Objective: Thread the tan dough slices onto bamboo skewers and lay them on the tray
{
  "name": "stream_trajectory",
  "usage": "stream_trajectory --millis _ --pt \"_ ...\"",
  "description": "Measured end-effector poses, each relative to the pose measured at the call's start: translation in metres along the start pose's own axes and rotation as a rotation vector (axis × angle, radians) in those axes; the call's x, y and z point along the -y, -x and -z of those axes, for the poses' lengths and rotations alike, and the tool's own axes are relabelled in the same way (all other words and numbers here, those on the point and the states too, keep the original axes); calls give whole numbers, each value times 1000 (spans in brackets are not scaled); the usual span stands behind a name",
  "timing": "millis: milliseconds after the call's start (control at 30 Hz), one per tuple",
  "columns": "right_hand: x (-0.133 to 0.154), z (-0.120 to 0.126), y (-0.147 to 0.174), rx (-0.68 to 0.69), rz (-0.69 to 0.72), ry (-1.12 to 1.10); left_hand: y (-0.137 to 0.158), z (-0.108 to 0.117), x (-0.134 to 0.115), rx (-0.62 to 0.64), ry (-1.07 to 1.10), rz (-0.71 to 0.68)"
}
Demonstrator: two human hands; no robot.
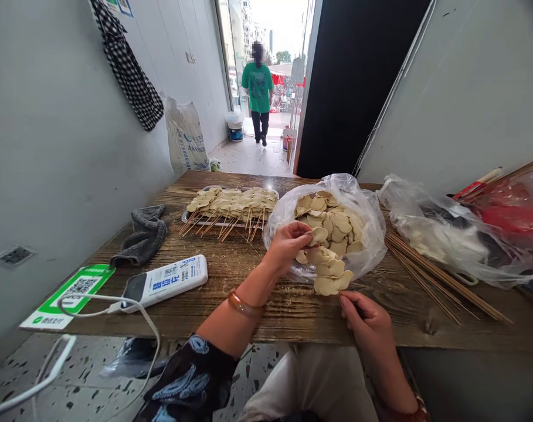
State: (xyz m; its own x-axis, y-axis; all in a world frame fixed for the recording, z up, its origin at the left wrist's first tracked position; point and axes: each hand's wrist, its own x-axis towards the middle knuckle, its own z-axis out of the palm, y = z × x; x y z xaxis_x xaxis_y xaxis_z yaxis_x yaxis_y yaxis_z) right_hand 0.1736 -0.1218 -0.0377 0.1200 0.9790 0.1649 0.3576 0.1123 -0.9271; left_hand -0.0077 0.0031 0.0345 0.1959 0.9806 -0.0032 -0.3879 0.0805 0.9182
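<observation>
My left hand [291,241] is closed in a pinch on a thin pale potato slice [319,235], over the near left side of a clear plastic bag [372,234]. Loose potato slices [336,223] fill the bag. With thumb and finger pressed together, my right hand [368,322] grips the near end of a skewer that is threaded with several slices [331,275]. The slices hide most of this skewer. Finished-looking skewers of slices [233,202] lie stacked on a metal tray [196,221] to the left, sticks pointing towards me.
Bare bamboo skewers [442,275] lie right of the bag, beside more plastic bags [459,228]. On the left are a grey cloth [145,234], a white power bank [173,278] with a cable, and a green QR card [73,296]. A person [258,88] stands at the doorway.
</observation>
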Motion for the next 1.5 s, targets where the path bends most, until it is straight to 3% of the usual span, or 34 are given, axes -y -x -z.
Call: stream_trajectory --millis 600,900,1233,1500 --pt "4 0 -1 3 -6 20 0 1 1 -17 -154 -61" --pt "4 1 0 11 -3 24 1 2 -1 108 -306 -92" --pt "2 0 -1 -2 -19 -39 0 5 -1 170 -121 131" --pt "5 -1 1 -29 51 30 0 3 6 168 11 191"
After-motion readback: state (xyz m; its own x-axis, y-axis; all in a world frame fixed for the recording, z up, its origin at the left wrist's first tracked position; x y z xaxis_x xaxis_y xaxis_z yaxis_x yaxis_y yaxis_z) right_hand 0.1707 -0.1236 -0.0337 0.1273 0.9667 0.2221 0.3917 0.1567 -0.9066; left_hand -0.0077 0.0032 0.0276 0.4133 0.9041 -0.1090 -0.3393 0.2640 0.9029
